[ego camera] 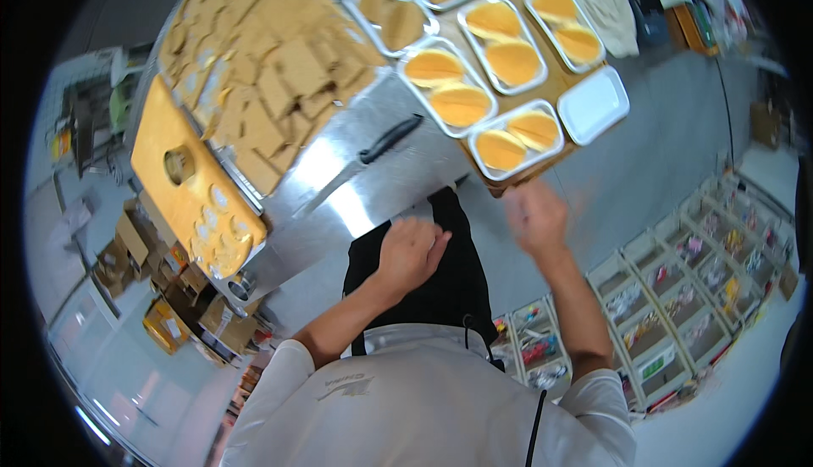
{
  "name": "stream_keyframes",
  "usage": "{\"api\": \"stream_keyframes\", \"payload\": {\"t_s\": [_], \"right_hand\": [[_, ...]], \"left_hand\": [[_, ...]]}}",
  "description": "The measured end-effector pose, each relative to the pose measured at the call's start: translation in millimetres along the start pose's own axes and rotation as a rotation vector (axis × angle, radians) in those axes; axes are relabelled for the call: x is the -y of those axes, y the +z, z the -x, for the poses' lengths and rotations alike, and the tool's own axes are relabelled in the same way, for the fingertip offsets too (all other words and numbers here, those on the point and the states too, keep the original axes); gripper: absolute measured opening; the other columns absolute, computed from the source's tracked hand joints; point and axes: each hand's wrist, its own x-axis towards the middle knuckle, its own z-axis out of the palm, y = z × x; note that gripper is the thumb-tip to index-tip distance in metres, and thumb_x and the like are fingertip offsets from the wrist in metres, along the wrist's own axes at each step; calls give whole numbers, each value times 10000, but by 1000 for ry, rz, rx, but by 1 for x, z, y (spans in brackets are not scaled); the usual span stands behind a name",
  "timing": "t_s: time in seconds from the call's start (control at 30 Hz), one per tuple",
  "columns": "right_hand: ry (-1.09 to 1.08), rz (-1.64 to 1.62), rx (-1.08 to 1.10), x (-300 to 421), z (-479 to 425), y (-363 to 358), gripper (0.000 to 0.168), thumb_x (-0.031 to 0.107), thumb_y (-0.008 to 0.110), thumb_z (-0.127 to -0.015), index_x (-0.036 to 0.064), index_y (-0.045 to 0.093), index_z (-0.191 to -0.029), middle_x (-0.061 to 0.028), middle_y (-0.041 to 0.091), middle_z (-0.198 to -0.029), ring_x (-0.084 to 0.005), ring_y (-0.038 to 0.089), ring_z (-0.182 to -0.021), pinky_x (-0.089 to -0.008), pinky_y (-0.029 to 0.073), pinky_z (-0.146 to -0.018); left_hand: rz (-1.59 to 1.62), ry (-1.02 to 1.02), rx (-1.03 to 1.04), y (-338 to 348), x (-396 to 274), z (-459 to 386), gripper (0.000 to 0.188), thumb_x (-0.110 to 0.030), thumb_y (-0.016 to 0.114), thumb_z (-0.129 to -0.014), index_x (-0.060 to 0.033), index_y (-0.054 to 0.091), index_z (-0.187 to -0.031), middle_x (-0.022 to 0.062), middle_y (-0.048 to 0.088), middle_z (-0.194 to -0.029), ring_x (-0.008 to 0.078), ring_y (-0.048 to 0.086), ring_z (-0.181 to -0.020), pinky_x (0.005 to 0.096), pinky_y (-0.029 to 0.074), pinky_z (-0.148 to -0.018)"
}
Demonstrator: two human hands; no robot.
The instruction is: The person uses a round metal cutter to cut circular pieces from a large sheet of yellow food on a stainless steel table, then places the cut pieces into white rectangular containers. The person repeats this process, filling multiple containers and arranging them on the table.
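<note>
My left hand [411,252], loosely curled and holding nothing visible, is over my lap, short of the steel table edge. My right hand [537,213] is blurred just below the wooden board's corner; its fingers are indistinct. On the board [551,157] stand several white trays, most with paired folded round cakes; the nearest tray [516,140] holds two folded cakes [500,150], and one white tray [594,106] has nothing in it. A serrated knife with a black handle [390,138] lies on the steel table [432,162]. Beyond it, sheet cake [273,79] shows cut pieces and round cut-outs.
At the left, a metal ring cutter [180,165] stands on a yellow slab [190,203], with a metal cup [241,286] at its near end. Cardboard boxes [136,232] lie farther left. A white cloth [603,6] and a compartmented rack [673,283] are at the right.
</note>
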Motion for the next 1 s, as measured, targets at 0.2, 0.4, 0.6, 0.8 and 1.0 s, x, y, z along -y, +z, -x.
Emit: {"api": "stream_keyframes", "payload": {"t_s": [0.2, 0.4, 0.6, 0.8, 1.0], "right_hand": [[-133, -350, 407, 154, 9, 120, 116, 70, 664, -965, 54, 649, -1079, -136, 652, -866, -370, 671, -789, -462, 551, -677], [-374, -336, 489, 341, -101, 261, 449, 109, 724, -904, 62, 607, -1335, -231, 598, -1257, -433, 612, -1155, -479, 542, -943], [-388, 217, 325, 453, -217, 441, 905, 337, 845, -813, 126, 445, -1597, -311, 446, -1536, -499, 468, -1373, -578, 442, -1126], [-527, 318, 495, 465, -219, 501, 919, 326, 848, -808, 21, 428, -1567, -277, 509, -1465, -483, 475, -1378, -556, 443, -1134], [-768, 0, 828, 588, -163, 567, 886, 309, 865, -798, 0, 469, -1527, -250, 534, -1403, -437, 532, -1309, -487, 483, -1102]], "left_hand": [[29, -359, -65, -65, 54, 126, 185, -170, 767, -943, -94, 600, -931, 102, 617, -691, 351, 649, -666, 476, 489, -611], [64, -626, -435, -165, 116, 223, 173, -166, 746, -973, -71, 606, -937, 104, 625, -738, 337, 621, -655, 438, 487, -607], [-23, -768, -834, -293, 232, 310, 91, -83, 722, -960, -23, 666, -1002, 129, 644, -899, 323, 644, -809, 412, 527, -737], [-25, -984, -1068, -373, 359, 359, 316, -69, 701, -963, 4, 648, -1266, 198, 641, -1218, 418, 619, -1125, 475, 518, -964], [297, -898, -940, -361, 382, 365, 357, -59, 706, -954, -8, 650, -1303, 189, 675, -1215, 390, 644, -1153, 460, 520, -996]]}}
